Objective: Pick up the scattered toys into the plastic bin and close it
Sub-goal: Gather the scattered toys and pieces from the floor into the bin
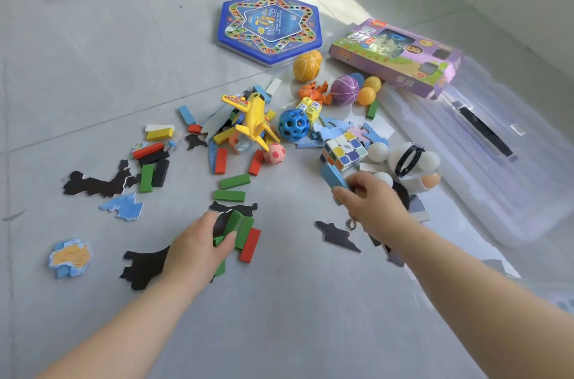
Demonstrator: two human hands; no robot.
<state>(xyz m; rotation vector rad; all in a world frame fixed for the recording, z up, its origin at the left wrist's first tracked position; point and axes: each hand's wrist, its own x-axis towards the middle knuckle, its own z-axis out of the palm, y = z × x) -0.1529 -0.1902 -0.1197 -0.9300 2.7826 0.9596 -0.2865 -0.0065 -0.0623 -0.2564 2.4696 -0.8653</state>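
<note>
Toys lie scattered on the grey floor. My left hand (198, 242) closes on green blocks (239, 228) beside a red block (250, 245). My right hand (369, 198) grips a blue block (334, 178) just below a puzzle cube (343, 150). A yellow toy plane (253, 117), a blue holed ball (293, 125), a pink ball (274, 153) and several coloured blocks sit in the middle. The clear plastic bin (497, 161) lies at the right, with a black handle (483, 128) showing on it.
A blue hexagonal game board (269, 27) and a purple game box (397, 57) lie at the back. An orange ball (307, 65), a purple ball (344, 89) and white balls (377, 151) sit near the bin. Black and blue puzzle pieces (93, 184) spread at the left.
</note>
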